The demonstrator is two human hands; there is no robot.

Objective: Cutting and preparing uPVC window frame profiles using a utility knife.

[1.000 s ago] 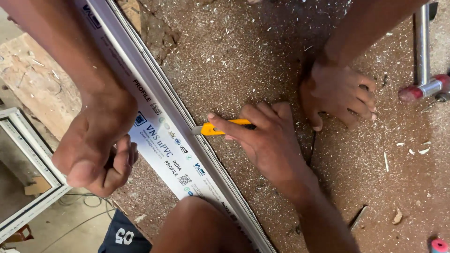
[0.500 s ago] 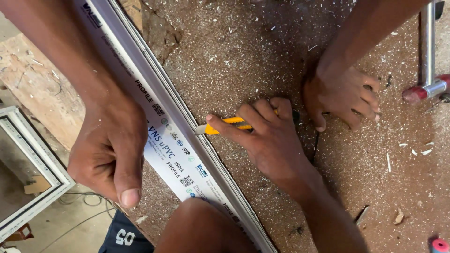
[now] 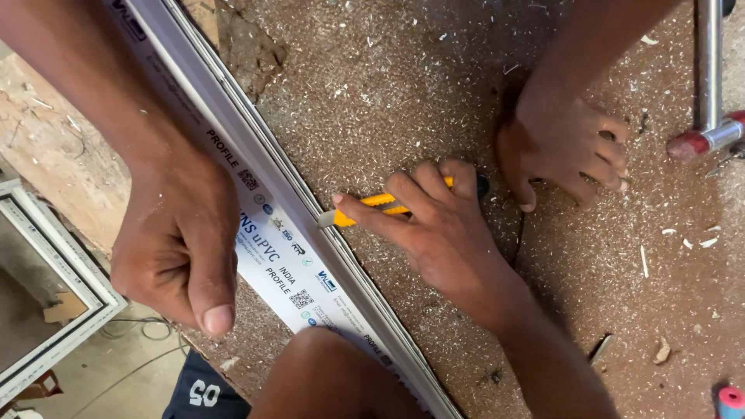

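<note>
My right hand (image 3: 442, 240) is shut on a yellow utility knife (image 3: 372, 206), index finger stretched along it. Its short blade touches the right edge of a long white plastic profile (image 3: 287, 260) that runs diagonally from upper left to lower middle across a sawdust-covered board (image 3: 388, 77). My left hand is out of view. Another person's arms come in from the top. One of their hands (image 3: 174, 248) is fisted over the profile's left side with the thumb pointing down. Their other hand (image 3: 563, 151) rests spread on the board just beyond my knife hand.
My bare knee (image 3: 334, 380) and dark shorts sit at the bottom edge. A metal tube with a red end (image 3: 691, 143) lies at the top right. A white window frame (image 3: 54, 256) stands below the board's left edge. A pink object (image 3: 729, 399) is at the bottom right corner.
The other person's hand on the profile has opened from a curled fist and set its thumb down. My knife hand has stayed at almost the same spot on the profile's edge.
</note>
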